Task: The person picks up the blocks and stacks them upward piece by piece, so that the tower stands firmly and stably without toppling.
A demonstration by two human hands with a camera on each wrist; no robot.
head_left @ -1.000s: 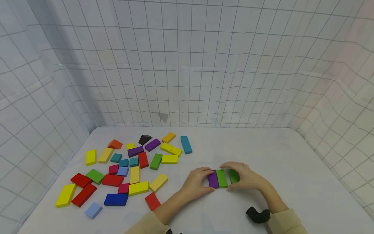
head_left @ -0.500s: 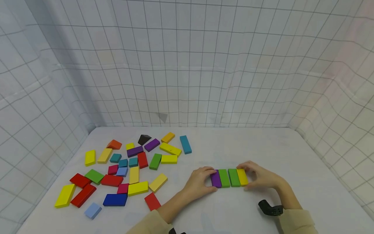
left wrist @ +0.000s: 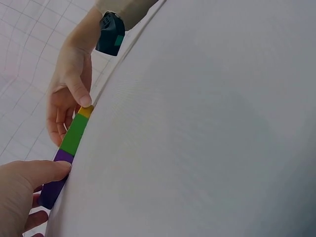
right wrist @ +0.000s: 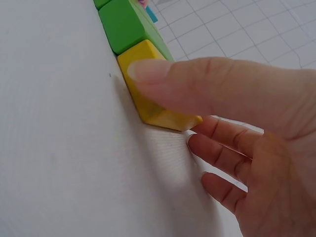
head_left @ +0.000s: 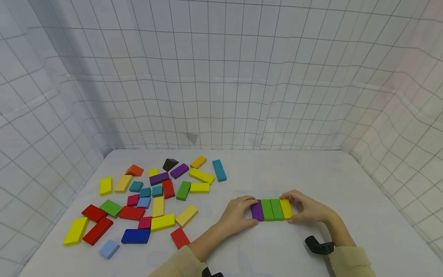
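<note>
Four-sided flat toy blocks lie side by side in a short row on the white table: a purple block [head_left: 257, 211], a green block [head_left: 267, 210], a second green block [head_left: 277, 209] and a yellow block [head_left: 286, 209]. My left hand [head_left: 234, 216] pinches the purple block at the row's left end, thumb on its near end. At the right end my right hand [head_left: 309, 208] pinches the yellow block between thumb and fingers. In the right wrist view the thumb covers part of the yellow block [right wrist: 140, 106], which touches the green block [right wrist: 123, 27].
Many loose blocks spread over the table's left side, among them a red block [head_left: 180, 237] near my left forearm, a dark blue block [head_left: 135, 236] and a blue block [head_left: 219, 170] farther back. Gridded white curtains [head_left: 221, 77] enclose the table's back and sides.
The right hand has moved right and now grips the yellow block, uncovering the second green one. The gap between the two green blocks has closed. The left hand has shifted slightly right.
</note>
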